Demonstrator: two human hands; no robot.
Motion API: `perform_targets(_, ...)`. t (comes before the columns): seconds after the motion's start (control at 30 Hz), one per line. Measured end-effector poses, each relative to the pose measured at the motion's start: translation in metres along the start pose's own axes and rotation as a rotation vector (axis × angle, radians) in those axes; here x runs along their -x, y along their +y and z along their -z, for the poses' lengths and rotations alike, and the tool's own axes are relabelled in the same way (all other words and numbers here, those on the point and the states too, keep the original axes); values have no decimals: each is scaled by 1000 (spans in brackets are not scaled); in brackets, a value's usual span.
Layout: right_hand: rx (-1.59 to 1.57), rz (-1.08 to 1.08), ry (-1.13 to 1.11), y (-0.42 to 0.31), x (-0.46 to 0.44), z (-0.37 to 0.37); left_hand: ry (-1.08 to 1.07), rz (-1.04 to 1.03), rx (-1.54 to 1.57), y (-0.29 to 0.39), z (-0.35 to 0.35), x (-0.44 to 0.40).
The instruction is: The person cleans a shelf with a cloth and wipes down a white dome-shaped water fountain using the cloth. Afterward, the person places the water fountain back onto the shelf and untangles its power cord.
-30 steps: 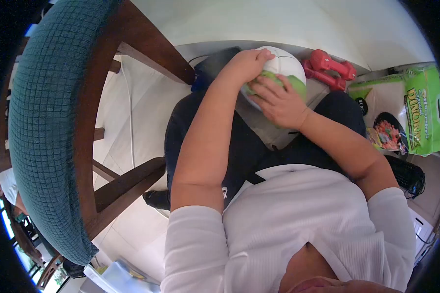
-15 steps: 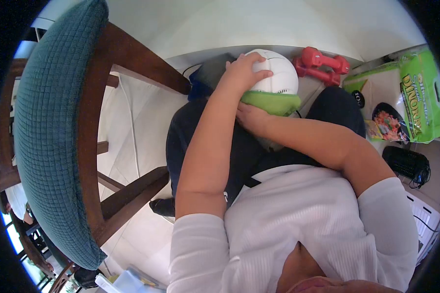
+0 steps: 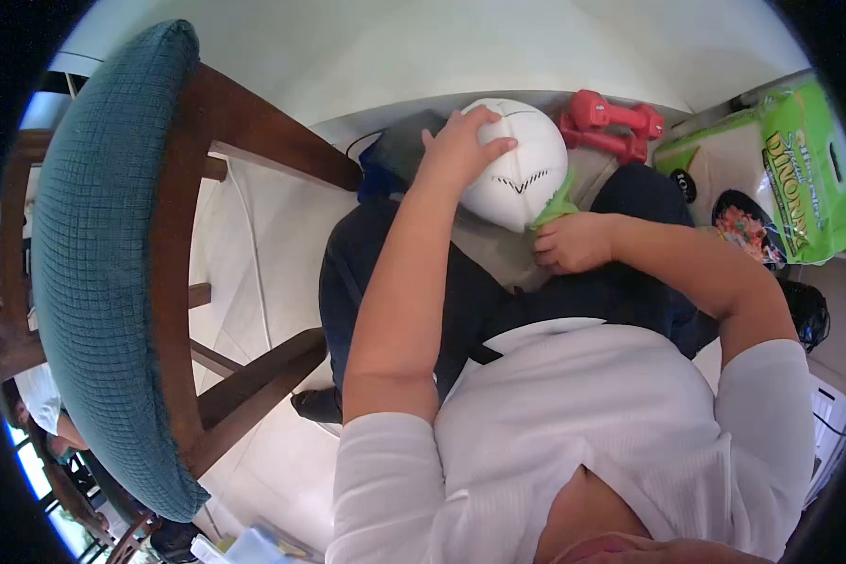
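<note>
We see a smooth white ball with a soft sheen and a matt green cloth. Rough, grid-textured teal fabric covers the chair cushion; its frame looks like smooth, dark wood. The bag is glossy plastic.

From where I stand, the green-and-clear bag reads "Special" above large "DINORA", any further letters being unclear; the white word over them is too blurred to spell surely. A black round badge on it shows "10". The white ball bears a black V-shaped mark.
</note>
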State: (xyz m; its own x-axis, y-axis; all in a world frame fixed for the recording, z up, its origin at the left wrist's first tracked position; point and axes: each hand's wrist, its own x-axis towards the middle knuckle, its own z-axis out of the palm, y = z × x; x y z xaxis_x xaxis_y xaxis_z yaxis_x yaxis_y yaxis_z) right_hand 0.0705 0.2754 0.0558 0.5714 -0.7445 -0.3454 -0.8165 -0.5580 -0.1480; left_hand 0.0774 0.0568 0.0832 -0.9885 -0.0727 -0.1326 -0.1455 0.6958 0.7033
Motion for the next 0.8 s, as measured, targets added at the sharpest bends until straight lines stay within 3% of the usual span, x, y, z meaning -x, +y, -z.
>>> perform_targets(0.07,-121,-172,213,-15,14,40,111,-32,-71,9,1,12)
perform_targets(0.13,-301,-382,770,-13,20,99,316,-143,159,8,13,29)
perform_targets(0.17,-357,-426,922,-9,20,116,408,-203,273,6,18,42)
perform_targets(0.23,-414,-484,1199,0,14,139,-8,-15,536,4,32,70)
perform_targets(0.27,-409,-496,1323,6,6,149,9,15,677,11,31,84)
perform_targets(0.33,-591,-324,1299,19,-21,168,119,7,1097,23,18,104)
perform_targets(0.4,-466,-388,1244,29,-24,180,204,-70,1419,24,15,110)
perform_targets(0.43,-403,-420,1210,35,-22,183,234,-60,1405,19,21,110)
perform_targets(0.47,-536,-526,1351,46,-23,169,264,-49,1390,15,27,110)
perform_targets(0.53,-624,-855,1485,70,-17,130,385,77,1237,-4,42,110)
perform_targets(0.63,-346,-1108,944,63,-19,89,552,-32,1186,-25,57,99)
perform_targets(0.73,-250,-1010,745,33,-43,88,633,-34,1240,-29,61,88)
perform_targets(0.8,-181,-956,605,29,-40,83,706,2,1091,-35,60,86)
